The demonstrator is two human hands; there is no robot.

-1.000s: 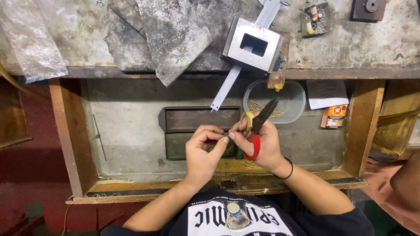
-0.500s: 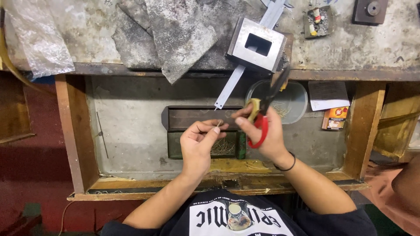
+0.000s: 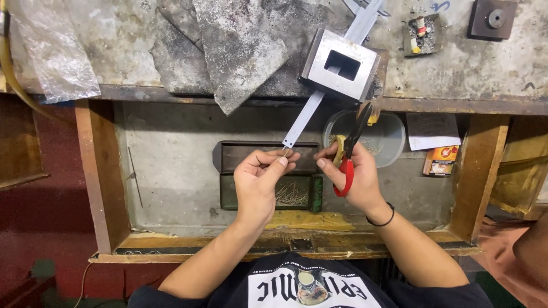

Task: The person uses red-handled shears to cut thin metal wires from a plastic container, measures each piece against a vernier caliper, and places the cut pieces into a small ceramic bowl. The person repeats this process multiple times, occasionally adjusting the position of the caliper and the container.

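So the left hand [image 3: 260, 179] had its fingers pinched on a tiny thin metal pin [image 3: 285, 152] above the dark rectangular tray of pins [image 3: 268, 174]. Right hand [image 3: 354, 174] gripped red-handled scissors [image 3: 349, 154], blades pointing up near the round clear plastic dish [image 3: 388, 137].

Metal block [image 3: 341, 64] on counter [image 3: 468, 68]; round container [image 3: 388, 137] below it; pin tray [image 3: 294, 194] left of container.

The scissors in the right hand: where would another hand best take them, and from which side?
By the closed blades, from the bench side above. The scissors point away from the person, and the right hand fills the red and yellow loops, so only the blades are bare.
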